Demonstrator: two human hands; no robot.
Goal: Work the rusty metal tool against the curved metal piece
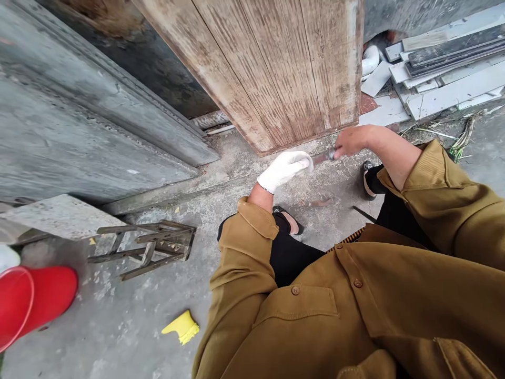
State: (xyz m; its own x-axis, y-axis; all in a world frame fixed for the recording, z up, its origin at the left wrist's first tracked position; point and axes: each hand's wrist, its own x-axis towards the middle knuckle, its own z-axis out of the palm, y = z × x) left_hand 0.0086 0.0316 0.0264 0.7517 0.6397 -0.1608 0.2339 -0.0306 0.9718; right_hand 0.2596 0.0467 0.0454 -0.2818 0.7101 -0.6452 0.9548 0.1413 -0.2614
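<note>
My left hand, in a white glove, is closed with its fingers curled near the foot of the wooden door. A curved pale grey edge shows at its fingertips, too blurred to name. My right hand is bare and grips one end of a short brown tool with a grey band near the fingers. The tool reaches across to the gloved hand, and its far end is hidden or smeared there. On the concrete below lies a narrow brown piece, its kind unclear.
The weathered wooden door stands just beyond my hands. A low wooden stool lies on its side at left, near a red bucket. Yellow cloth lies on the floor. Stacked boards fill the upper right.
</note>
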